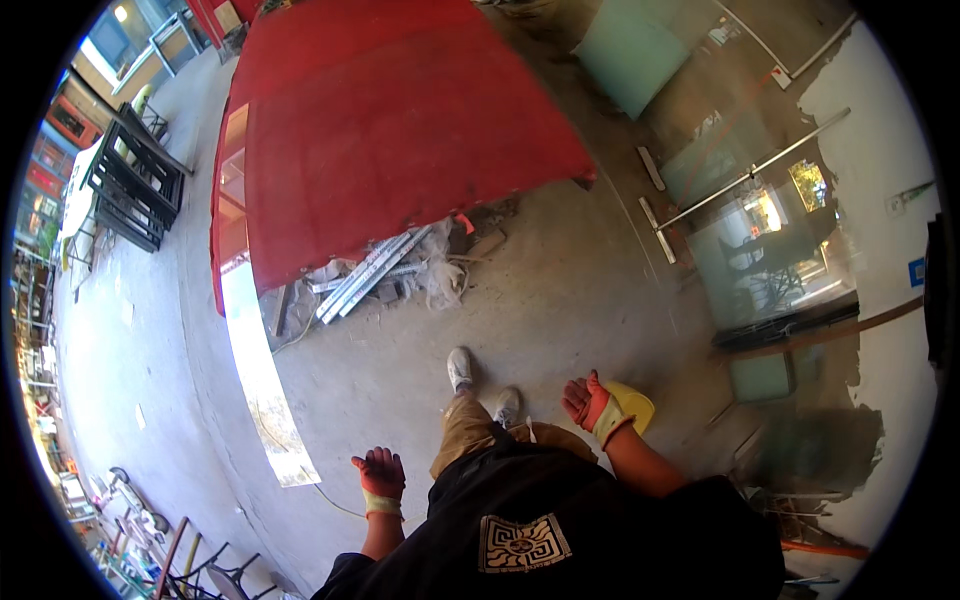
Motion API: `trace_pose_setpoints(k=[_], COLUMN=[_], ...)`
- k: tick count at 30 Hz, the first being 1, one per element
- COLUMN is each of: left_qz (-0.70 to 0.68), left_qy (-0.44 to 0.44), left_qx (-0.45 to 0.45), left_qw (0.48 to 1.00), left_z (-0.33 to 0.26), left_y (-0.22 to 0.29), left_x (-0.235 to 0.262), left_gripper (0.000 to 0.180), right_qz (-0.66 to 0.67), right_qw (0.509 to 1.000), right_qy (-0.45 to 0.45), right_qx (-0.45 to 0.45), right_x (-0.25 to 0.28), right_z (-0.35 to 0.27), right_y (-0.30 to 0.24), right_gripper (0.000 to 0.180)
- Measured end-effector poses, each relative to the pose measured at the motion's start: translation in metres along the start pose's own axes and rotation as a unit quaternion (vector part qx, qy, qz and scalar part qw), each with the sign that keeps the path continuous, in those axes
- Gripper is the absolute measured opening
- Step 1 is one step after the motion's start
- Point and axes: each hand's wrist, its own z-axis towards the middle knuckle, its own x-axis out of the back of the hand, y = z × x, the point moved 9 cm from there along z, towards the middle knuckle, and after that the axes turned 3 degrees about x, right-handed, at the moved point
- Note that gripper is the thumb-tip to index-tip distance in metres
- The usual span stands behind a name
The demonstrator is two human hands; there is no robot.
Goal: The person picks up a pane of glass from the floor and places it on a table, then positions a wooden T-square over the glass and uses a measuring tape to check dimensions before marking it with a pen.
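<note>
The left hand (380, 474), in a red and yellow glove, is released: its fingers are apart and slightly bent, with nothing seen in the palm. The right hand (592, 403), gloved alike, is also free, its fingers loosely curled around nothing visible. Just beside the right hand, on its outer side, shows a yellow object (634, 402), partly hidden by the glove and wrist. Near the left hand, ahead of it and to its left, is the close end of a long shiny strip (262, 390), touched by neither hand; it runs away from the hand to the left edge of the red-covered bench (390, 120). Between the hands and a little ahead are 2 pale shoes (459, 368) on the grey floor (400, 365). Farther ahead of the left hand, by the bench's near edge, lie silvery bars (372, 275) and crumpled clear plastic (440, 275). Well ahead and right of the right hand are glass panes (775, 265); far ahead and left of the left hand stand black frames (135, 185)
</note>
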Motion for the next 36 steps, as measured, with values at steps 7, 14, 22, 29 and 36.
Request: trace_pose_setpoints(k=[7,14,22,29,36], left_qz=[-0.037,-0.028,0.013,-0.004,-0.091], left_qy=[-0.035,-0.083,0.044,0.118,-0.042], left_qx=[-0.043,-0.035,-0.045,-0.03,-0.074], left_qw=[0.998,0.996,0.998,0.993,0.992], left_z=[0.014,0.004,-0.019,-0.049,0.023], left_y=[0.0,0.003,0.001,-0.024,-0.056], left_x=[0.007,0.003,0.044,0.088,0.098], left_gripper=[0.057,0.05,0.054,0.055,0.046], right_qz=[0.046,0.032,0.007,0.015,0.048], right_qw=[0.999,0.997,0.997,0.997,0.995], right_qy=[0.02,0.014,0.002,0.029,0.089], right_qx=[-0.002,0.063,0.082,0.069,0.024], right_x=[-0.006,-0.016,-0.015,0.061,0.08], right_z=[0.001,-0.017,-0.052,-0.049,0.01], right_y=[-0.001,-0.008,-0.021,0.007,0.039], right_gripper=[0.061,0.063,0.079,0.073,0.058])
